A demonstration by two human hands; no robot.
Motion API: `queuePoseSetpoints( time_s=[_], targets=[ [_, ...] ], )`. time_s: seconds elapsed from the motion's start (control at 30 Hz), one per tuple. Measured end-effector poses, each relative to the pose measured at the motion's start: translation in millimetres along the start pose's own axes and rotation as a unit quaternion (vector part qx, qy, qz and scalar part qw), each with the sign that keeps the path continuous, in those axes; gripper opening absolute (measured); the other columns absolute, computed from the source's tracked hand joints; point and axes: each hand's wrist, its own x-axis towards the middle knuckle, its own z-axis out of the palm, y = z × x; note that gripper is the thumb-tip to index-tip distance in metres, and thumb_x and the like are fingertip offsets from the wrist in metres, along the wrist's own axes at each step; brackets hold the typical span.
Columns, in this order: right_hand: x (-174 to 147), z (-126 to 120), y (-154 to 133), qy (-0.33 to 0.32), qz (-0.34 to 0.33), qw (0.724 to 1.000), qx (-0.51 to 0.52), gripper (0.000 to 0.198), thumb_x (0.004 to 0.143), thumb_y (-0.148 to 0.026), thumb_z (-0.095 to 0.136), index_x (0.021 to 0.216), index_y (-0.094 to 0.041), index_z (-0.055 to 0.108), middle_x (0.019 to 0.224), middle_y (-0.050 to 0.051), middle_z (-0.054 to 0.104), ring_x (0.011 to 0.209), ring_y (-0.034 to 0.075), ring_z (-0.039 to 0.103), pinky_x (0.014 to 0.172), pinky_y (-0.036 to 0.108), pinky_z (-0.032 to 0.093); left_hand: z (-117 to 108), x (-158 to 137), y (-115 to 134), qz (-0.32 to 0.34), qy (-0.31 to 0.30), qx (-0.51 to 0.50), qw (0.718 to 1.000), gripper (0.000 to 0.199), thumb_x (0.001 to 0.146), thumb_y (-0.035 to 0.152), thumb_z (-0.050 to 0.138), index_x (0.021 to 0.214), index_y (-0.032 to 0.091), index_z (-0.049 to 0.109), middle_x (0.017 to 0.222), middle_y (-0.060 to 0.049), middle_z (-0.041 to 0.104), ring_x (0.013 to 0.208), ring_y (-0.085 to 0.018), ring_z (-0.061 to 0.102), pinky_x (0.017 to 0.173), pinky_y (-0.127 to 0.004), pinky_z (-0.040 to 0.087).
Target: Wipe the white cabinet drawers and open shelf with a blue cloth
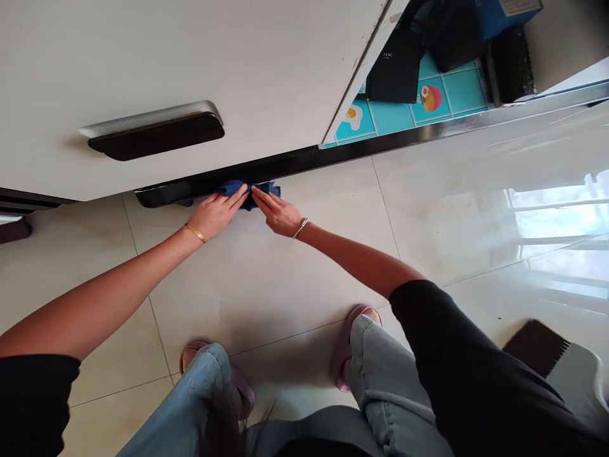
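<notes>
The left hand point(212, 214) and right hand point(283, 214), close together, press on a cloth point(233, 188) at the bottom edge of the cabinet point(266, 95). I cannot tell if they grip it.

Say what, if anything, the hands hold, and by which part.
A blue cloth: the left hand is on its left side, the right hand on its right. Whether they pinch or only press cannot be told.

On my feed the cloth point(232, 186) lies ahead at the lower strip point(295, 164) of the cabinet point(143, 54), left hand point(214, 214) and right hand point(283, 216) on it; I see the handle point(159, 135) beyond, leftward, slippers point(340, 358) nearer me.
</notes>
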Motion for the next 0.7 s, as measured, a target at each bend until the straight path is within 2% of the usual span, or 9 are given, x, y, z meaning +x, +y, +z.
queuePoseSetpoints(
  time_s=[0.07, 0.17, 0.27, 0.37, 0.43, 0.5, 0.6, 0.63, 0.7],
  targets=[
    [5, 11, -18, 0.029, 0.013, 0.998, 0.047, 0.061, 0.095, -0.004, 0.026, 0.154, -0.001, 0.041, 0.165, 0.021, 0.040, 0.151, 0.025, 0.044, 0.126, 0.042, 0.039, -6, -23, 0, -0.025, 0.023, 0.014, 0.999, 0.068, 0.094, 0.013, 0.040, 0.162, 0.017, 0.036, 0.162, -0.016, 0.046, 0.123, -0.035, 0.067, 0.101, -0.052, 0.056],
    [2, 15, -36, 0.070, -0.006, 0.991, 0.111, 0.056, 0.095, -0.004, 0.027, 0.143, -0.007, 0.054, 0.154, 0.019, 0.053, 0.140, 0.023, 0.054, 0.119, 0.041, 0.047, -21, -54, 8, -0.064, 0.103, -0.004, 0.993, 0.062, 0.096, 0.012, 0.041, 0.156, 0.022, 0.045, 0.153, -0.012, 0.058, 0.118, -0.028, 0.071, 0.101, -0.044, 0.058],
    [-5, 5, -44, 0.081, -0.014, 0.986, 0.144, 0.050, 0.092, -0.001, 0.031, 0.131, -0.011, 0.061, 0.134, 0.017, 0.066, 0.122, 0.023, 0.062, 0.111, 0.039, 0.052, -36, -85, 15, -0.108, 0.177, -0.066, 0.976, 0.056, 0.097, 0.009, 0.041, 0.149, 0.027, 0.051, 0.133, -0.004, 0.073, 0.119, -0.021, 0.071, 0.104, -0.037, 0.058],
    [-9, -9, -48, 0.076, 0.002, 0.984, 0.162, 0.039, 0.093, -0.006, 0.041, 0.125, -0.014, 0.063, 0.113, 0.014, 0.069, 0.104, 0.024, 0.065, 0.096, 0.037, 0.057, -46, -117, 16, -0.196, 0.213, -0.140, 0.947, 0.038, 0.100, 0.016, 0.046, 0.132, 0.027, 0.064, 0.118, -0.003, 0.079, 0.104, -0.019, 0.077, 0.090, -0.032, 0.063],
    [-9, -17, -50, 0.065, 0.006, 0.983, 0.174, 0.030, 0.097, -0.014, 0.046, 0.119, -0.016, 0.065, 0.106, 0.013, 0.070, 0.094, 0.023, 0.067, 0.086, 0.036, 0.058, -53, -137, 14, -0.249, 0.228, -0.213, 0.917, 0.029, 0.103, 0.024, 0.046, 0.119, 0.024, 0.070, 0.112, -0.003, 0.080, 0.088, -0.016, 0.080, 0.077, -0.028, 0.064],
    [-5, -27, -54, 0.052, 0.010, 0.977, 0.205, 0.026, 0.102, -0.024, 0.047, 0.111, -0.018, 0.070, 0.101, 0.012, 0.073, 0.086, 0.022, 0.068, 0.079, 0.035, 0.057, -63, -156, 12, -0.290, 0.254, -0.277, 0.880, 0.028, 0.104, 0.028, 0.047, 0.114, 0.023, 0.072, 0.105, -0.003, 0.081, 0.073, -0.014, 0.078, 0.067, -0.025, 0.063],
    [7, -40, -59, 0.003, 0.032, 0.954, 0.299, 0.025, 0.103, -0.034, 0.053, 0.104, -0.020, 0.074, 0.097, 0.006, 0.077, 0.079, 0.018, 0.070, 0.072, 0.031, 0.056, -76, -183, 10, -0.338, 0.324, -0.277, 0.839, 0.025, 0.102, 0.031, 0.051, 0.115, 0.026, 0.073, 0.106, -0.004, 0.081, 0.067, -0.014, 0.077, 0.058, -0.027, 0.060],
    [12, -44, -61, -0.031, 0.043, 0.947, 0.318, 0.024, 0.102, -0.035, 0.056, 0.102, -0.021, 0.074, 0.092, 0.004, 0.077, 0.075, 0.017, 0.071, 0.069, 0.029, 0.055, -78, -191, 8, -0.339, 0.333, -0.254, 0.842, 0.025, 0.101, 0.031, 0.052, 0.113, 0.026, 0.073, 0.106, -0.003, 0.081, 0.068, -0.014, 0.077, 0.057, -0.028, 0.058],
    [24, -50, -63, -0.094, 0.072, 0.947, 0.300, 0.019, 0.098, -0.032, 0.061, 0.093, -0.020, 0.075, 0.081, 0.002, 0.076, 0.067, 0.016, 0.069, 0.062, 0.027, 0.050, -78, -205, 4, -0.323, 0.300, -0.205, 0.874, 0.024, 0.098, 0.028, 0.053, 0.107, 0.026, 0.075, 0.092, -0.001, 0.081, 0.064, -0.015, 0.076, 0.054, -0.027, 0.055]
  ],
)
